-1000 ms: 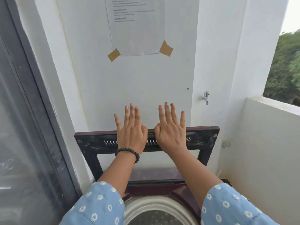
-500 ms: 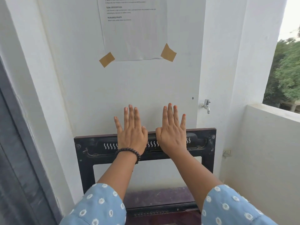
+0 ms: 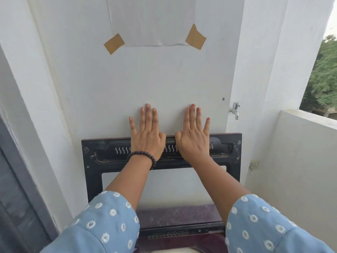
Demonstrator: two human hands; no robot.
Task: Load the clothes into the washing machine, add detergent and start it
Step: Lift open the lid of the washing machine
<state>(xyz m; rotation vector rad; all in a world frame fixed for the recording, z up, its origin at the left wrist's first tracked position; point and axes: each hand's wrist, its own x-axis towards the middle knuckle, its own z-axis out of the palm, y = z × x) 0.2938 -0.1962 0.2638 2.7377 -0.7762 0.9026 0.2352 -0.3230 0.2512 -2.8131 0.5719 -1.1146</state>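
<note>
The top-loading washing machine's lid (image 3: 231,152) stands raised, upright against the white wall, dark-framed with a clear window. My left hand (image 3: 146,137), with a dark bead bracelet at the wrist, lies flat on the lid's top rail, fingers spread up onto the wall. My right hand (image 3: 194,136) lies flat beside it in the same way. Neither hand holds anything. The maroon top of the machine (image 3: 175,216) shows below the lid, and a sliver of the pale drum rim (image 3: 173,251) at the bottom edge. No clothes or detergent are in view.
A paper sheet (image 3: 151,21) is taped to the wall above. A metal tap (image 3: 235,110) sticks out of the wall on the right, near a low balcony wall (image 3: 300,161). A dark door frame (image 3: 21,179) runs down the left.
The view has tilted upward, so the drum opening has dropped almost out of sight. Both hands stay flat on the raised lid's top rail.
</note>
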